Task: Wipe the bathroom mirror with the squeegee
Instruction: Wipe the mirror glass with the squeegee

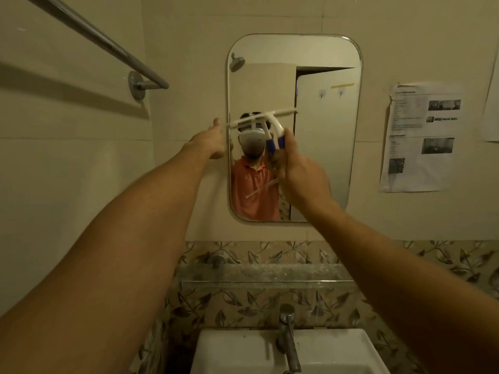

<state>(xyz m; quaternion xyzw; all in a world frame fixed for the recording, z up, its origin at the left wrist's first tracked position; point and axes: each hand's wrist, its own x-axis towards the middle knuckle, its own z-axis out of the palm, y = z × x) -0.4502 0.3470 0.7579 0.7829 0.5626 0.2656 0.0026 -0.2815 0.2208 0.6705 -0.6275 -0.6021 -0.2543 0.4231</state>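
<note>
A tall mirror [326,147] with rounded corners hangs on the tiled wall ahead. A white squeegee [266,117] with a blue handle lies against its left half, blade nearly level and tilted up to the right. My right hand [299,168] grips the blue handle from below. My left hand [213,140] reaches to the mirror's left edge and its fingertips touch or pinch the left end of the blade; which one is unclear. The glass reflects a person in an orange shirt.
A metal towel rail [108,43] runs along the left wall. A glass shelf [267,279] sits under the mirror, above a white basin [243,352] with a steel tap [289,338]. A printed sheet [421,139] is stuck to the wall on the right.
</note>
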